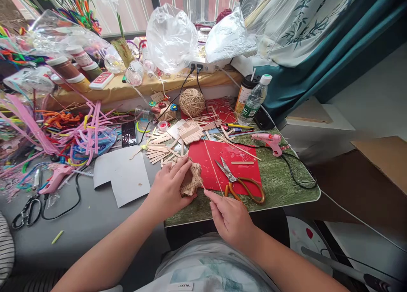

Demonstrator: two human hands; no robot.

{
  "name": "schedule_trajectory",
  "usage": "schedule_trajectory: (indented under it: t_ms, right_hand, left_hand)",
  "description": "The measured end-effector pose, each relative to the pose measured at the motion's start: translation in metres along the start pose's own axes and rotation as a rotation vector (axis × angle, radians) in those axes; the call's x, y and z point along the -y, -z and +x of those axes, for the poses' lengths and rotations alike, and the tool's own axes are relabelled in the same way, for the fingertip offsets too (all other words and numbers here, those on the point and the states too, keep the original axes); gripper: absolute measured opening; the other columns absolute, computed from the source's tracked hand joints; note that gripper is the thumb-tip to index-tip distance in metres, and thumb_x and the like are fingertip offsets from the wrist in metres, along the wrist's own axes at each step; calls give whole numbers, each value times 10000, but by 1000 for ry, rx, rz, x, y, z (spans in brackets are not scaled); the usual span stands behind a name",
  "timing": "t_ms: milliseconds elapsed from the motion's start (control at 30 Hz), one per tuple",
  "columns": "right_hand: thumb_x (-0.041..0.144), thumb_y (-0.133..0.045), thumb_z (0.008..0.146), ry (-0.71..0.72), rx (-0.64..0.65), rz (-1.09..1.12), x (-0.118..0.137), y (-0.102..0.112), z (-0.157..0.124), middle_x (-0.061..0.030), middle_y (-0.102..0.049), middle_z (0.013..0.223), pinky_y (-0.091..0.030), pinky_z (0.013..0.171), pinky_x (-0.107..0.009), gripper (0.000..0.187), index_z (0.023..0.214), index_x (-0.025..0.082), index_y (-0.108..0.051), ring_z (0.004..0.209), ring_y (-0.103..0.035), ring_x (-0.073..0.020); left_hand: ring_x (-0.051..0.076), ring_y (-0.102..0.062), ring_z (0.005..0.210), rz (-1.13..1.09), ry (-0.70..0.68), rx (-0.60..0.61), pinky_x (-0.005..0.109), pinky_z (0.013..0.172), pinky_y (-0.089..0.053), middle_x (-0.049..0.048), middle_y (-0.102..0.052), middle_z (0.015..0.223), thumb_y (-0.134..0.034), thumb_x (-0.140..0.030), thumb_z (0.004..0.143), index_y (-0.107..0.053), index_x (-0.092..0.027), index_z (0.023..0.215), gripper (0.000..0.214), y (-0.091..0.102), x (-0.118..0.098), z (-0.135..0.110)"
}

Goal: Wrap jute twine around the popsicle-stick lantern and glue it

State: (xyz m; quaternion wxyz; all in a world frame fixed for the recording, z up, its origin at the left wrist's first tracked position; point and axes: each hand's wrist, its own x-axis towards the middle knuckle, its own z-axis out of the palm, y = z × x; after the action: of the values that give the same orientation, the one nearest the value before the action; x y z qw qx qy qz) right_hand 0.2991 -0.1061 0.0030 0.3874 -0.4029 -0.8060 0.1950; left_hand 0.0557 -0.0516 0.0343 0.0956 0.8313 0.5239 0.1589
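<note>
My left hand (167,188) is closed around a small craft-stick frame (193,179) partly wrapped in brown twine; my fingers and palm cover its left side. Just to the right, my right hand (233,218) pinches a strand of twine (210,154) close to the frame's lower right edge. A ball of twine (192,102) sits at the back of the table. Under the strand lies a red sheet (203,154), and scissors with brown handles (254,186) rest on it, blades pointing away to the left.
Loose craft sticks (159,150) and a stick panel (190,132) lie beyond my hands. A pink glue gun (269,143) and a water bottle (254,100) stand right. Grey card (127,173), black scissors (27,212), another glue gun (57,177) and pipe cleaners (34,124) are left.
</note>
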Motion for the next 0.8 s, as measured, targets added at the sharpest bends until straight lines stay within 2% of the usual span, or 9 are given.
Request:
schedule_trajectory:
  t_ms: [167, 367, 433, 567, 800]
  right_hand:
    - [148, -468, 1074, -16, 24, -27, 2, -3, 0, -81, -817, 943, -620, 700, -352, 393, 1454, 183, -561, 767, -781, -226]
    - [165, -487, 1075, -86, 50, -1, 1, -5, -2, -40, -785, 849, -612, 702, -333, 357, 1425, 189, -552, 722, -755, -212]
    - [158, -499, 1069, -82, 39, 2, -2, -4, -3, -53, -800, 903, -628, 739, -344, 332, 1390, 198, -575, 760, -771, -215]
    - [125, -509, 1057, -21, 7, -2, -11, 2, -1, -96, -826, 1106, -656, 845, -380, 346, 1371, 230, -609, 926, -809, -235]
    - [86, -520, 1035, 44, -22, 33, -19, 11, 6, -85, -825, 1082, -664, 831, -376, 408, 1394, 251, -621, 924, -812, -230]
  left_hand:
    - [436, -473, 1447, -18, 18, -22, 631, 1153, -451, 104, -381, 1751, -838, -407, 821, -345, -311, 1660, 978, 0, -2, 0]
    - [384, -423, 1555, -220, 42, -14, 587, 1250, -410, 125, -366, 1750, -880, -446, 793, -350, -313, 1647, 1014, 2, 1, -2]
    - [364, -383, 1594, -289, 64, -18, 564, 1286, -381, 132, -352, 1754, -889, -463, 793, -346, -306, 1648, 1025, 2, 4, -3]
    - [367, -345, 1625, -476, 127, -1, 568, 1319, -343, 143, -337, 1758, -903, -473, 790, -351, -300, 1654, 1039, -1, 11, -7]
    - [396, -380, 1608, -917, 175, 66, 567, 1326, -342, 145, -337, 1761, -935, -471, 768, -386, -299, 1654, 1056, -1, 8, -7]
